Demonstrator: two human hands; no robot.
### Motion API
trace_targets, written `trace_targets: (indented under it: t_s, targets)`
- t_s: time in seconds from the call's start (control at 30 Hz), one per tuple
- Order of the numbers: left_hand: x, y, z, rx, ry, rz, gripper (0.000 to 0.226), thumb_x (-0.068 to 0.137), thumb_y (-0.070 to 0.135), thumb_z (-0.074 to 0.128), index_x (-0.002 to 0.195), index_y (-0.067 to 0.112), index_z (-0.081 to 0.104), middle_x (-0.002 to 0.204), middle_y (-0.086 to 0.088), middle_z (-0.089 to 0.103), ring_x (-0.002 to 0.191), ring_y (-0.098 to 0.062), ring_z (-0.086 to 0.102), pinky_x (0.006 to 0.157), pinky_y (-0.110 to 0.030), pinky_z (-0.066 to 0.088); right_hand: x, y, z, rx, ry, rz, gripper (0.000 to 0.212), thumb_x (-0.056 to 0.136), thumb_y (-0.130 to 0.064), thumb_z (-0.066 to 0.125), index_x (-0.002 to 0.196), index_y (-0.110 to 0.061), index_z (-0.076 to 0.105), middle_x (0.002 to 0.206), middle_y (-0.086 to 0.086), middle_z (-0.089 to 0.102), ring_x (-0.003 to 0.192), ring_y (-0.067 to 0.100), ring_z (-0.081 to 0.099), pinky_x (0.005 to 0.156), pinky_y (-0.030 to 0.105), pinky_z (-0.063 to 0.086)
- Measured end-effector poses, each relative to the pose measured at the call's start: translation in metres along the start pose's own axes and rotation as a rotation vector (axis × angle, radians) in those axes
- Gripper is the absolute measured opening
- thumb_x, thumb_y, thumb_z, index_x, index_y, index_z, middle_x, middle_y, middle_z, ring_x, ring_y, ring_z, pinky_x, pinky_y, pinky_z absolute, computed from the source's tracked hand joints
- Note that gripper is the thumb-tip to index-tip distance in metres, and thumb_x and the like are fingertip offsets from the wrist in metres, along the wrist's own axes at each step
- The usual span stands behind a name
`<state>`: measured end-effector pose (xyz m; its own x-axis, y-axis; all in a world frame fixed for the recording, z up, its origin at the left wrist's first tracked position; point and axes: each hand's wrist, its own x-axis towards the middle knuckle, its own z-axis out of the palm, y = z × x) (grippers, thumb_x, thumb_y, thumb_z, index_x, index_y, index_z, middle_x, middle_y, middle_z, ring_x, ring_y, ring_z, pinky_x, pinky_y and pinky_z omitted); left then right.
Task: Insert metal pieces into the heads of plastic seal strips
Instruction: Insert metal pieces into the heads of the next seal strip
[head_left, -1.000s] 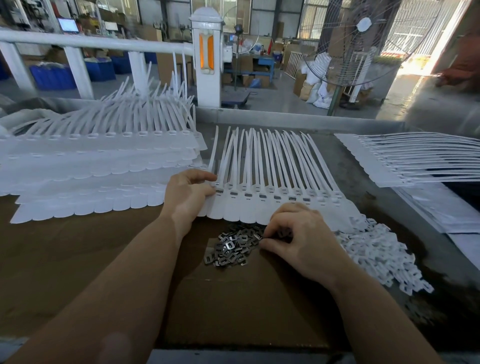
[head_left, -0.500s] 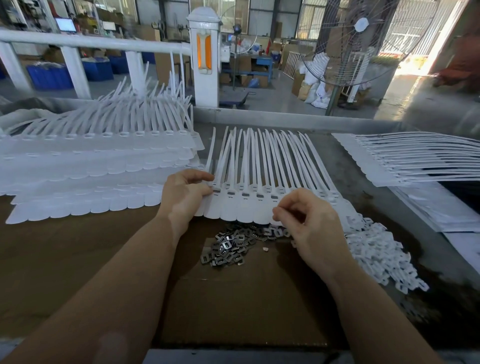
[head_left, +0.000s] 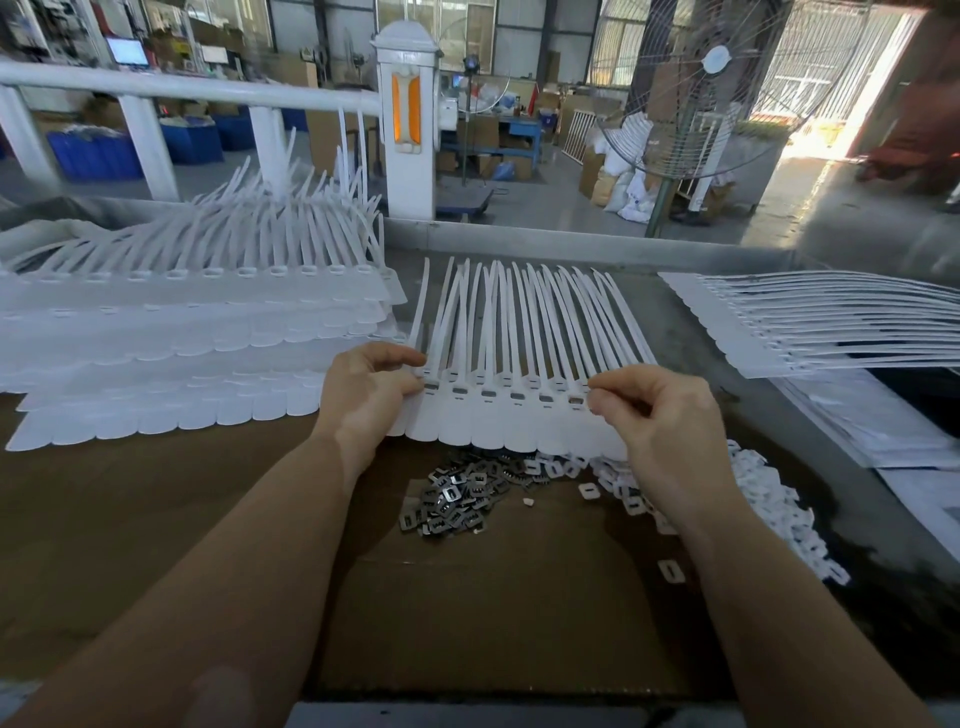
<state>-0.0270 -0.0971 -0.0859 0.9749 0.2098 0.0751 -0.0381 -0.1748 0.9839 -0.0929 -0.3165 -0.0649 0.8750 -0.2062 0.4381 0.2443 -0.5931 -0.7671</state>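
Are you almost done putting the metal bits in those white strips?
Not yet. On the strip sheet being worked, the heads toward the left hand already show grey metal. The right hand is at a head near the sheet's right end; any piece it pinches is hidden. A pile of metal pieces remains. Whether the stacked sheets are filled, I can't tell.

Bright daylight – glare top right, edges warped, background soft.

Both my forearms reach up from frame bottom; L hand (head_left: 366, 392) pinching at centre, R hand (head_left: 657, 415) pinching centre-right, fingers curled.
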Motion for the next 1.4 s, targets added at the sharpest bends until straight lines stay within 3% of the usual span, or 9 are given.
trace_targets:
  t_s: [0.13, 0.33, 0.5, 0.63, 0.83, 1.0, 1.2, 1.4]
  targets:
    - [0.001, 0.0, 0.0, -0.006, 0.006, -0.003, 0.027, 0.079, 0.001, 0.065, 0.076, 0.028, 0.068, 0.098, 0.0, 0.062, 0.092, -0.019, 0.058, 0.075, -0.025, 0.046, 0.011, 0.004, -0.008, -0.06, 0.02, 0.05, 0.005, 0.083, -0.014, 0.067, 0.087, -0.013, 0.071, 0.075, -0.001, 0.068, 0.069, 0.011, 0.063, 0.07, 0.028, 0.053]
    - [0.001, 0.0, 0.001, -0.006, 0.0, 0.006, 0.027, 0.08, 0.001, 0.065, 0.076, 0.028, 0.068, 0.095, 0.002, 0.062, 0.086, -0.015, 0.057, 0.068, -0.021, 0.044, 0.023, 0.018, -0.017, -0.032, -0.024, 0.169, 0.014, 0.085, -0.001, 0.063, 0.082, -0.013, 0.069, 0.08, 0.007, 0.07, 0.072, 0.014, 0.067, 0.073, 0.023, 0.055]
    - [0.001, 0.001, 0.002, -0.003, 0.0, 0.012, 0.026, 0.08, 0.001, 0.065, 0.077, 0.027, 0.067, 0.09, 0.008, 0.059, 0.08, -0.007, 0.053, 0.063, -0.017, 0.04, 0.031, 0.024, -0.017, -0.185, -0.037, 0.149, 0.009, 0.086, -0.003, 0.062, 0.084, -0.008, 0.069, 0.084, 0.009, 0.069, 0.08, 0.02, 0.066, 0.084, 0.036, 0.054]
    - [0.001, 0.0, 0.002, -0.011, -0.004, 0.011, 0.026, 0.08, 0.001, 0.065, 0.078, 0.027, 0.068, 0.091, 0.007, 0.059, 0.082, -0.009, 0.054, 0.065, -0.019, 0.042, 0.031, 0.02, -0.016, -0.347, -0.052, 0.066, 0.01, 0.087, -0.008, 0.061, 0.09, -0.01, 0.071, 0.092, 0.006, 0.068, 0.085, 0.019, 0.063, 0.084, 0.033, 0.051]
    - [0.001, -0.001, 0.001, -0.006, 0.0, 0.015, 0.027, 0.079, 0.002, 0.065, 0.076, 0.029, 0.068, 0.091, 0.007, 0.061, 0.084, -0.011, 0.056, 0.067, -0.019, 0.042, 0.02, 0.007, -0.009, -0.395, -0.189, -0.009, 0.007, 0.083, -0.018, 0.067, 0.086, -0.018, 0.073, 0.08, -0.008, 0.066, 0.077, 0.007, 0.062, 0.077, 0.025, 0.051]
    - [0.001, -0.001, 0.001, 0.0, 0.002, 0.006, 0.028, 0.079, 0.002, 0.066, 0.075, 0.03, 0.068, 0.093, 0.004, 0.062, 0.089, -0.018, 0.057, 0.077, -0.025, 0.045, 0.015, 0.006, -0.004, -0.471, -0.249, -0.031, 0.013, 0.083, -0.022, 0.067, 0.094, -0.019, 0.074, 0.088, -0.005, 0.069, 0.076, 0.006, 0.059, 0.074, 0.019, 0.046]
    - [0.001, -0.001, 0.0, -0.02, -0.001, 0.009, 0.027, 0.079, 0.001, 0.066, 0.074, 0.028, 0.068, 0.095, -0.001, 0.063, 0.085, -0.016, 0.058, 0.067, -0.021, 0.043, 0.014, 0.009, -0.002, -0.44, -0.229, -0.051, 0.004, 0.084, -0.017, 0.066, 0.086, -0.018, 0.07, 0.081, -0.007, 0.063, 0.071, 0.003, 0.054, 0.067, 0.015, 0.041]
    - [0.0, 0.0, 0.001, -0.018, 0.001, 0.013, 0.027, 0.079, 0.002, 0.066, 0.074, 0.028, 0.068, 0.094, -0.002, 0.064, 0.083, -0.016, 0.059, 0.067, -0.021, 0.044, 0.014, 0.012, -0.005, -0.381, -0.04, -0.041, 0.006, 0.086, -0.017, 0.064, 0.081, -0.016, 0.066, 0.075, -0.003, 0.063, 0.072, 0.014, 0.059, 0.068, 0.028, 0.048]
